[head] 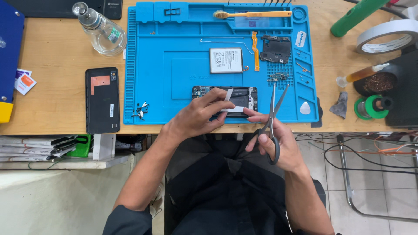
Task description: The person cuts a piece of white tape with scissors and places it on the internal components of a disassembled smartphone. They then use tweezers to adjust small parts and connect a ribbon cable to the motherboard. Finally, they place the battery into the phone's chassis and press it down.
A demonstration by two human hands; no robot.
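An opened phone body [244, 93] lies at the front of the blue work mat [174, 78]. My left hand [198, 115] rests over it and pinches a white strip of tape [229, 101] bent across the frame. My right hand [272, 139] holds grey scissors [273, 117] with blades apart, pointing away from me, and its fingertips touch the strip's right end. A white phone battery [226, 60] lies on the mat behind the phone.
On the mat lie a black inner cover [276, 48], an orange flex cable [255, 51], a toothbrush [252, 14], small screws [141, 109] and a white pick [305, 108]. A black back cover [102, 100] and glass bottle [100, 30] sit left. Tape roll [387, 37] and solder spool [372, 107] right.
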